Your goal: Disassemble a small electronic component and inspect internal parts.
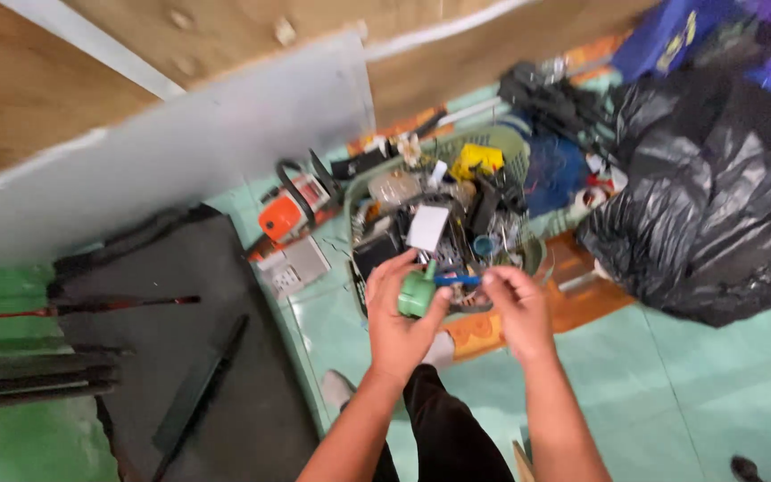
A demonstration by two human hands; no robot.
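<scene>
— Two hands up over the basket [528,161], both mine. Left hand [403,317] is wrapped around a green fitting [417,295], fingers clenched on it.

— And the right?

— Right hand [515,308] pinches the end of a blue piece [457,280] that runs across to the fitting. Thumb and fingertips closed on it.

— Where does the fitting sit?

— In the air, just above the near rim of the basket, touching only my hands and that blue piece.

— What's in the basket?

— Heaps of odds and ends: a white card [427,228] near the middle, a yellow part [477,161] toward the back, dark tools all tangled. I can't tell most of them apart.

— Around it?

— Orange chainsaw [292,210] just left of the basket, on the green floor [725,393]. Black mat [171,339] further left with a long black bar [198,384] lying on it. Big black bag [716,196] to the right, close to the basket. Grey board [180,143] leaning behind the chainsaw.

— Your legs?

— Dark trousers [448,428] below my wrists, and a pale shoe [336,388] on the floor.
</scene>
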